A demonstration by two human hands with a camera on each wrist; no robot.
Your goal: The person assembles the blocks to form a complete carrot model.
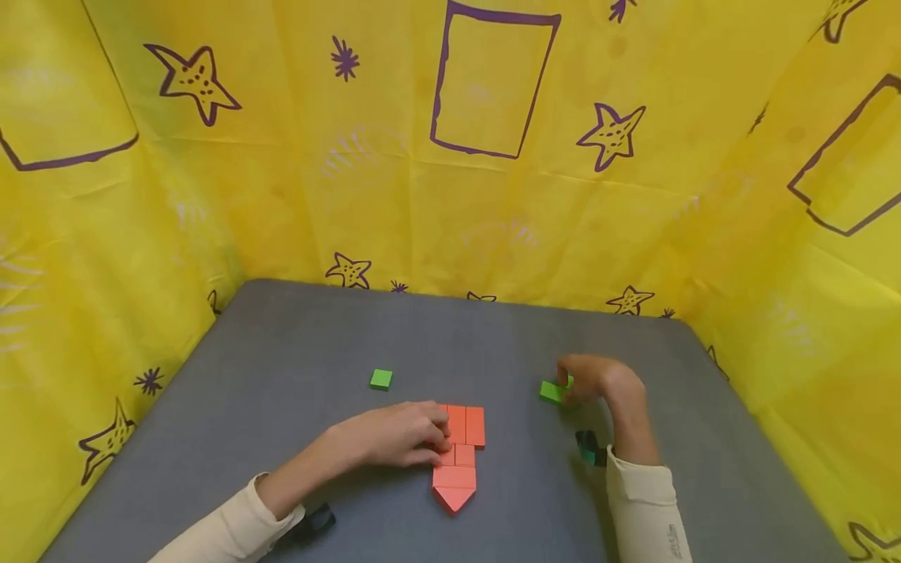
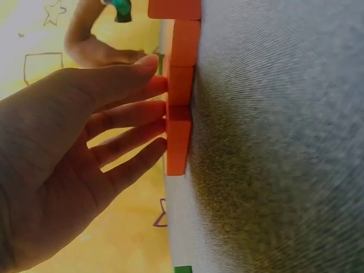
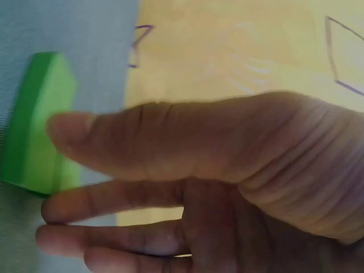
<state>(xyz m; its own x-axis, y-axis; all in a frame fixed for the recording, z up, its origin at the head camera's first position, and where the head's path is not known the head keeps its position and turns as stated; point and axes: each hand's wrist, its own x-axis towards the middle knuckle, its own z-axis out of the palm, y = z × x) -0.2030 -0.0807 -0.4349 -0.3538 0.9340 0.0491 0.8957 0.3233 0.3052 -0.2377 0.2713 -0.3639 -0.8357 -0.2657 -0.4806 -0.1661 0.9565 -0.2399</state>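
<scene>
Several flat red-orange blocks [image 1: 454, 475] lie edge to edge on the grey table, rectangles and squares above and a triangular tip toward the person. My left hand [image 1: 394, 434] reaches in from the left, its extended fingertips touching the upper left blocks and hiding part of them. In the left wrist view, those fingertips meet the top face of an orange block [image 2: 178, 139]. Off to the right, my right hand [image 1: 601, 377] pinches at a green block [image 1: 551, 392] on the table. The right wrist view has the thumb across this green block [image 3: 34, 125], the index fingertip by its lower end.
A lone green square block [image 1: 381, 379] lies behind the left hand. Dark wrist straps [image 1: 591, 448] show beneath the cream sleeves [image 1: 644, 500]. Yellow cloth [image 1: 394, 195] with purple stars and frames stands around the back and sides of the grey table [image 1: 296, 344].
</scene>
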